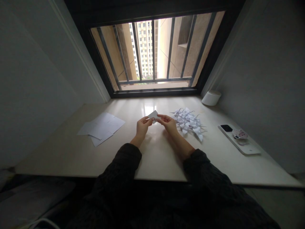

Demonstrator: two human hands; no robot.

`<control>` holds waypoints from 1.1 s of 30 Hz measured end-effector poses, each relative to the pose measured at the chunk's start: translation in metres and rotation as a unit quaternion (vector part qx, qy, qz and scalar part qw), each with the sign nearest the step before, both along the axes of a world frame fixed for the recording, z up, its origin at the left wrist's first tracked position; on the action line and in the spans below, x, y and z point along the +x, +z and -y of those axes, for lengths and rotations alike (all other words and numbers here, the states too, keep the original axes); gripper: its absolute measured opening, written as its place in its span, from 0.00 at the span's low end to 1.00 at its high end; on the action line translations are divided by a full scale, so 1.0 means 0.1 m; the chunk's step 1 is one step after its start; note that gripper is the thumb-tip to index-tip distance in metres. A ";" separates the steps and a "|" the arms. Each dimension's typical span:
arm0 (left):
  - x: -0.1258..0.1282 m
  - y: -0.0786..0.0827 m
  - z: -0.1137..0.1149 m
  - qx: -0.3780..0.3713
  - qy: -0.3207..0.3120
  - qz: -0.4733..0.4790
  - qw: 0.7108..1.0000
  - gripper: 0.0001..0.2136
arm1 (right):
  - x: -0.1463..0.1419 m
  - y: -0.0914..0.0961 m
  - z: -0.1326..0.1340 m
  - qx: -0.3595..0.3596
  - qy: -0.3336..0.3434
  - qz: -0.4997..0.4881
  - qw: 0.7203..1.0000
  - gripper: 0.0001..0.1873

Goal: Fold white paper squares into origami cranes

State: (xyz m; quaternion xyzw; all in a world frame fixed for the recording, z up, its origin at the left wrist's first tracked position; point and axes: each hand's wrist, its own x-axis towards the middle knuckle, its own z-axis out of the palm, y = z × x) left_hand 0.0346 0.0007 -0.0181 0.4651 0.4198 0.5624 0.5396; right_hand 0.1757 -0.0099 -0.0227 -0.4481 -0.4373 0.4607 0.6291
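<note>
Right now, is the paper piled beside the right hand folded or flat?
Folded: the heaped paper cranes show pointed wings and necks.

The left hand (143,125) and right hand (168,123) meet above a pale stone desk (157,159), pinching a small folded white paper (153,116) between their fingers. Just beyond the right hand lies a heap of white origami cranes (188,122), probably a dozen or more, though they overlap too much to count. Well left of the left hand are loose white paper sheets (101,128). Far right of the right hand, a white phone (238,140) lies face down, a round sticker (240,134) on its back. Beyond it, a white roll (211,98) sits against the wall.
</note>
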 end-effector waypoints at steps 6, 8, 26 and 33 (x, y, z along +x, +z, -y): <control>0.00 -0.03 0.00 0.014 -0.018 -0.015 1.000 0.18 | -0.03 -0.02 0.01 -0.007 -0.008 -0.004 1.000 0.24; 0.01 -0.05 -0.01 0.026 -0.020 -0.020 0.999 0.17 | -0.04 -0.01 0.01 -0.020 -0.002 -0.036 0.999 0.23; -0.07 -0.05 -0.12 0.020 0.057 -0.021 0.998 0.20 | -0.01 -0.01 0.01 -0.020 0.051 -0.012 0.998 0.15; -0.14 0.02 -0.08 0.090 0.066 -0.097 0.989 0.13 | 0.02 0.01 0.01 0.062 0.074 0.075 0.993 0.15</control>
